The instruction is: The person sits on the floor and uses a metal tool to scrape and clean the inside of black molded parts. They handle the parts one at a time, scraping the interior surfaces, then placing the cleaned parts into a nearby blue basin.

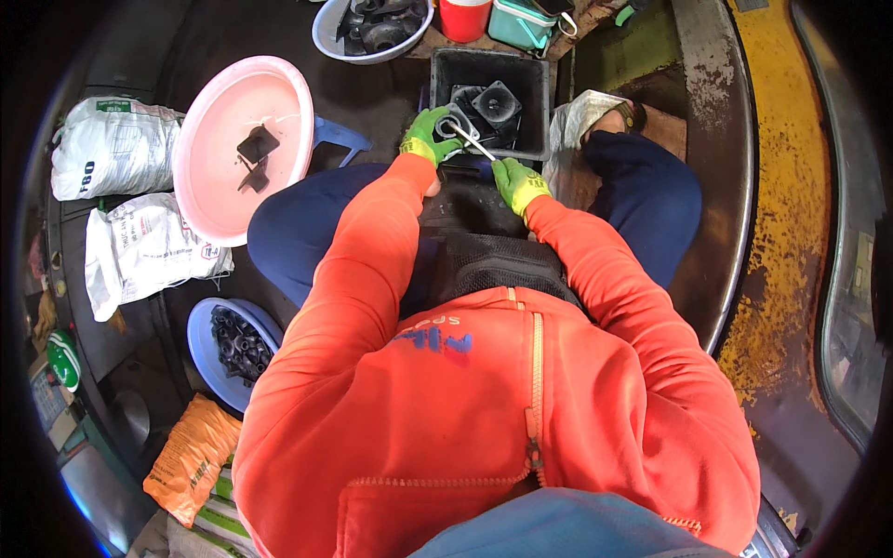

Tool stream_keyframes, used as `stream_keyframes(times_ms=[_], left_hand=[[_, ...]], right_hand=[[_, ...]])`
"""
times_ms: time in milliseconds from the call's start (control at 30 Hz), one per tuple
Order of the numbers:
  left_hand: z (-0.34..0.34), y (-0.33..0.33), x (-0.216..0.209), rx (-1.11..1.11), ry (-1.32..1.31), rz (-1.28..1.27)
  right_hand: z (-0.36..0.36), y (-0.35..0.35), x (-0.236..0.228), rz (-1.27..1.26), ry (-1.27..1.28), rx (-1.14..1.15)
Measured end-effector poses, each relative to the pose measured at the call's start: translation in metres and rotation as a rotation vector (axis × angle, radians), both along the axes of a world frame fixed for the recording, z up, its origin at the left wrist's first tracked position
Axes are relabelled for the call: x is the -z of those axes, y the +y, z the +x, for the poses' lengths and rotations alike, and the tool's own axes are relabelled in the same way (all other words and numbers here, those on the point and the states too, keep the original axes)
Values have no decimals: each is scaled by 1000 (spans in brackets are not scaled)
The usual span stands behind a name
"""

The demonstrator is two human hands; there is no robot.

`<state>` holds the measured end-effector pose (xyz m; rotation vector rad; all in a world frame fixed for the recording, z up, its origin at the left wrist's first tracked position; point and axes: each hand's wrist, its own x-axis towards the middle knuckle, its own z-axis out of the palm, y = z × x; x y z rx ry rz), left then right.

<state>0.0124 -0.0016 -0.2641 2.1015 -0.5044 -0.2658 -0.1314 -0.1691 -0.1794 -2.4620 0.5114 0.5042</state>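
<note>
My left hand [426,138], in a green-yellow glove, grips a dark rubber or plastic part [453,127] with a pale round rim. In my right hand [517,183], gloved alike, is a slim pale tool [473,141] pointing up and left, its far end at the part's round opening. Whether that end is a blade cannot be made out. Both hands are at the near edge of a black crate [534,86]. Inside the crate lie several black moulded parts, among them a square-flanged one [497,103].
A pink basin [198,149] with black pieces [258,145] stands at left. Blue basins [206,358] [323,37] hold more black parts. White sacks [116,153] and an orange bag [193,456] lie left. Beyond the crate are a red container [463,20] and teal box [517,26].
</note>
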Motion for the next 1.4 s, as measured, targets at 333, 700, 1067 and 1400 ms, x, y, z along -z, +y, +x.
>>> stream_keyframes(times_ms=[333, 700, 1067, 1400], left_hand=[[21, 3, -60, -88, 377, -36], [25, -53, -185, 26, -403, -633], [-11, -63, -204, 188, -333, -403], [-11, -55, -220, 239, -359, -420]], right_hand=[[26, 10, -62, 357, -358, 148], [-40, -21, -186, 219, -765, 105], [-49, -21, -173, -53, -899, 10], [-47, -19, -180, 18, -1052, 50]])
